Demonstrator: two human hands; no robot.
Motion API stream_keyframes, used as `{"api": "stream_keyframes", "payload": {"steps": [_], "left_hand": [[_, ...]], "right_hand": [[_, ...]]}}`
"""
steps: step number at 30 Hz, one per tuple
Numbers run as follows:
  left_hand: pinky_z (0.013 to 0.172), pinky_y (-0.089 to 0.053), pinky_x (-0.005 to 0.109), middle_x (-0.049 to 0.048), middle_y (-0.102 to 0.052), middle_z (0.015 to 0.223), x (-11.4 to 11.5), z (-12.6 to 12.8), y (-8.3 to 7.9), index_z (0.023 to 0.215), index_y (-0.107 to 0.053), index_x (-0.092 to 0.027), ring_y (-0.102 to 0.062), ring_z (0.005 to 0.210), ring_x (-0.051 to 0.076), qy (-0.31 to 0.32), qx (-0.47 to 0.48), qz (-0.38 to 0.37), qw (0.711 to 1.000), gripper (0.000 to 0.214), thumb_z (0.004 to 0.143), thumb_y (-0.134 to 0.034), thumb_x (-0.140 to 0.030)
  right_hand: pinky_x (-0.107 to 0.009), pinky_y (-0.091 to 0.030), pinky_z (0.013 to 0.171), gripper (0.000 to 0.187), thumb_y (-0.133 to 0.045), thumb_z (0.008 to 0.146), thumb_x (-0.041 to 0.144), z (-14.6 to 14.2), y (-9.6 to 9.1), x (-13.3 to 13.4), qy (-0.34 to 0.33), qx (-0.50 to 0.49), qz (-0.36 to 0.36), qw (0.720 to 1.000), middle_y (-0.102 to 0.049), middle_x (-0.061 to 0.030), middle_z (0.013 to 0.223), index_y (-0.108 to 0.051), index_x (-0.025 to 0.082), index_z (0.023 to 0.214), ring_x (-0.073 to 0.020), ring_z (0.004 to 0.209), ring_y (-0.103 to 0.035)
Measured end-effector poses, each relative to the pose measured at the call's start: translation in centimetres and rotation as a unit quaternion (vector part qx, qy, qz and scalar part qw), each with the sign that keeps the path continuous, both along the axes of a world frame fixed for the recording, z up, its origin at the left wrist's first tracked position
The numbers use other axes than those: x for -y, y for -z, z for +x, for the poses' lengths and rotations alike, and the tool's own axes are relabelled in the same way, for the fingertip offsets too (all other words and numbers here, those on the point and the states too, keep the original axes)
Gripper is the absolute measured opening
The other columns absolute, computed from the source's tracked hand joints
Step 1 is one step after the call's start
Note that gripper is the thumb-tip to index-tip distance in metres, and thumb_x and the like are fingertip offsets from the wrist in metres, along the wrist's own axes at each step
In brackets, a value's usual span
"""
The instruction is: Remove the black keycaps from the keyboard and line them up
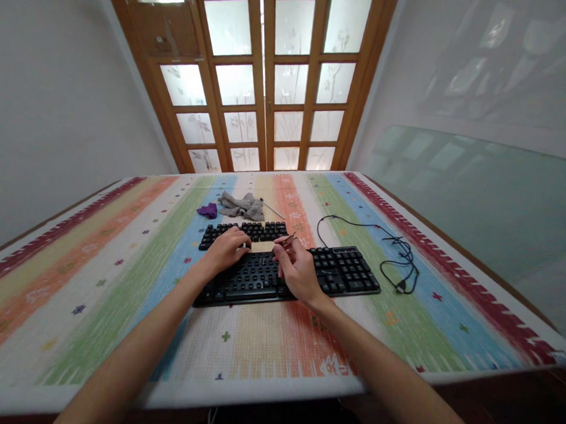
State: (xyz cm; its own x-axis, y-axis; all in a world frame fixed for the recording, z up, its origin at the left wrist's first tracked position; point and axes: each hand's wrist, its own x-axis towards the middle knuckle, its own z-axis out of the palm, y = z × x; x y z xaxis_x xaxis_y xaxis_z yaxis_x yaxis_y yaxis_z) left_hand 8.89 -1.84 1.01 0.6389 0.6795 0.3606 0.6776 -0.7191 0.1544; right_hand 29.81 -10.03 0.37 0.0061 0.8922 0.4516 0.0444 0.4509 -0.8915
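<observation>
A black keyboard [255,277] lies before me; its left part shows bare key stems without caps, while caps still sit on its right part. Loose black keycaps [263,228] stand in rows just behind it. My left hand [229,248] rests over the keyboard's back left edge, fingers bent and thumb a little apart, with nothing visible in it. My right hand [298,269] is above the middle of the keyboard, its thumb and fingers pinched on a thin tool [291,237] whose end pokes up past the fingertips. The tool's exact kind is too small to make out.
Behind the keycaps lie a crumpled grey cloth [242,205], a small purple cloth [207,210] and a thin stick [273,209]. A black cable [400,257] is coiled at the right. The striped tablecloth [130,279] covers the table, with walls beyond both sides.
</observation>
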Motion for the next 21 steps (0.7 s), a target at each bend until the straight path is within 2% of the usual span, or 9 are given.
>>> {"api": "stream_keyframes", "payload": {"steps": [7, 14, 21], "left_hand": [[0.084, -0.046, 0.037, 0.0082, -0.068, 0.087, -1.1, 0.3, 0.0, 0.083, -0.071, -0.016, -0.054, 0.09, 0.024, 0.008, -0.089, 0.004, 0.996, 0.014, 0.084, -0.059, -0.009], [0.085, -0.047, 0.037, 0.0082, -0.064, 0.09, -1.5, -0.2, 0.6, 0.084, -0.072, -0.016, -0.053, 0.091, 0.024, -0.013, -0.057, 0.01, 0.998, 0.013, 0.086, -0.06, -0.015], [0.085, -0.048, 0.039, 0.0078, -0.062, 0.091, -1.6, -0.4, 1.0, 0.084, -0.071, -0.018, -0.054, 0.093, 0.024, -0.014, -0.031, 0.028, 0.999, 0.011, 0.085, -0.059, -0.017]], "right_hand": [[-0.021, -0.04, 0.042, 0.033, -0.055, 0.092, 0.051, -0.1, -0.2, 0.1, -0.005, 0.004, -0.011, 1.0, -0.058, 0.001, 0.071, -0.056, 0.019, 0.098, -0.008, 0.044, -0.051], [-0.021, -0.041, 0.045, 0.033, -0.055, 0.092, 0.051, 0.0, -0.1, 0.0, 0.002, 0.026, -0.006, 1.0, -0.061, -0.0015, 0.073, -0.059, 0.019, 0.096, -0.0105, 0.053, -0.056], [-0.02, -0.039, 0.04, 0.031, -0.057, 0.091, 0.049, 0.4, -0.2, -0.2, -0.004, 0.002, -0.011, 1.0, -0.057, 0.0023, 0.07, -0.059, 0.02, 0.098, -0.0073, 0.043, -0.05]]}}
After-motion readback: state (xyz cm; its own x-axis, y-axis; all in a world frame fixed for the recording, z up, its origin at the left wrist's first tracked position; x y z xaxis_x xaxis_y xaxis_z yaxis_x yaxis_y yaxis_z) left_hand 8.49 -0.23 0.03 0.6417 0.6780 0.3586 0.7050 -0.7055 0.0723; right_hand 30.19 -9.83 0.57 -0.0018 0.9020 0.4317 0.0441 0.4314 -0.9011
